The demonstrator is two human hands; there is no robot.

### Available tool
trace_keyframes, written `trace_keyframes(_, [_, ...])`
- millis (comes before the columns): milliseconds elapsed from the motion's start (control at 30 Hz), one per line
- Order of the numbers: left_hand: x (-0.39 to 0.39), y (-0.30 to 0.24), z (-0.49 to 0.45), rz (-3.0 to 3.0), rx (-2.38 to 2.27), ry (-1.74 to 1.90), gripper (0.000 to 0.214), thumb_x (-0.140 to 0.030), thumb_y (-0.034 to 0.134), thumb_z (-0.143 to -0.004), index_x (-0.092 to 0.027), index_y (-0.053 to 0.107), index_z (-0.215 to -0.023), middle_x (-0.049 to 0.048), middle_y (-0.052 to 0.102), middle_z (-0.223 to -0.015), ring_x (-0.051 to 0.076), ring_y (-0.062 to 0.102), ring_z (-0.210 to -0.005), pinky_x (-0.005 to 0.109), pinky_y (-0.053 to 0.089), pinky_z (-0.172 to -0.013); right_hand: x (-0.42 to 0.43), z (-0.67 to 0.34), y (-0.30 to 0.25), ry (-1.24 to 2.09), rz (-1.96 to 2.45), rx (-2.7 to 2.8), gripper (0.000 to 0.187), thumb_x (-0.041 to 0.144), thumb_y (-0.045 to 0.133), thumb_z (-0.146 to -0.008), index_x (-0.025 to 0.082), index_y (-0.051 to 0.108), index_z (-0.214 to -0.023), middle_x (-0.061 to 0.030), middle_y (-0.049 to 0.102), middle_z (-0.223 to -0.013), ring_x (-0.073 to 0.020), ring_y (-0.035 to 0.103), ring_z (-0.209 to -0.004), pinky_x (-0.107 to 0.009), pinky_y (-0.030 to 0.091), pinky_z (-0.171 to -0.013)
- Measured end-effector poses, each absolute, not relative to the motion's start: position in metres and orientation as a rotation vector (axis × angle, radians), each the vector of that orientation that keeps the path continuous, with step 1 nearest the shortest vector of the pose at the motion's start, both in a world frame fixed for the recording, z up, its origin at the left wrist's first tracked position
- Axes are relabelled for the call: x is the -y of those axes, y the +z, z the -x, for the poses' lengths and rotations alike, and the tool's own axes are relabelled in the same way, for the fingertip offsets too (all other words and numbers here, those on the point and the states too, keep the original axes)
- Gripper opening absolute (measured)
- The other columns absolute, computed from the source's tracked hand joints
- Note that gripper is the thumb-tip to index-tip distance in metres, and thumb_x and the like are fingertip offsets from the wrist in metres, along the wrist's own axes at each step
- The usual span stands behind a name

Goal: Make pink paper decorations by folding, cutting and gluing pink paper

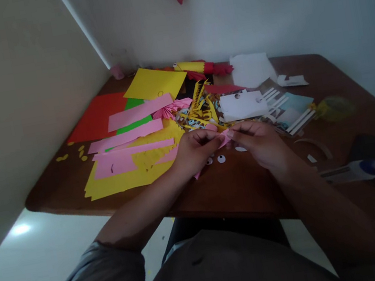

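Between my two hands is a small piece of pink paper (224, 139), pinched from both sides. My left hand (199, 147) grips its left side with thumb and forefinger. On the right, my right hand (257, 140) pinches the other edge; both sets of fingers hide part of the paper. Just below lies a paper googly eye (221, 158), and a second one (209, 161) shows partly beside my left hand. A pleated pink paper fan (167, 110) rests beyond my left hand, near a heap of yellow paper scraps (200, 111).
Pink strips (141, 112), a yellow sheet (154, 84) and a red sheet (94, 116) cover the table's left. A yellow and red paper figure (196, 66) lies at the back. To the right are white card (243, 105), a tape roll (334, 108) and a blue-and-white tool (354, 171).
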State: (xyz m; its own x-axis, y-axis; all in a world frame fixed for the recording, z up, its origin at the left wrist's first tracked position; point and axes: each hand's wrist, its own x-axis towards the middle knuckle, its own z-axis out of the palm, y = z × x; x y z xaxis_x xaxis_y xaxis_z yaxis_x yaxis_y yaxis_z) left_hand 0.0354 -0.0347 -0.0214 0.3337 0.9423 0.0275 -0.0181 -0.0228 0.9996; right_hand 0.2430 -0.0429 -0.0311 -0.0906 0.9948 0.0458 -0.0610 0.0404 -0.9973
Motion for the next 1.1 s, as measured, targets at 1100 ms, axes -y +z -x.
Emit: trace_keyframes(1100, [0.033,-0.018,-0.038,-1.236,-0.97,1.097,0.033,-0.05,0.092,-0.089,-0.018,0.083,-0.093,0.0028,0.08,-0.082,0.013,0.07,-0.064,0.026,0.058,-0.06,0.037,-0.252,-0.027,0.999,1.201,1.124,0.027,0.047,0.097,-0.079,0.026,0.083,-0.088,-0.0015,0.078,-0.077,-0.0189,0.071,-0.07,-0.034,0.06,-0.071])
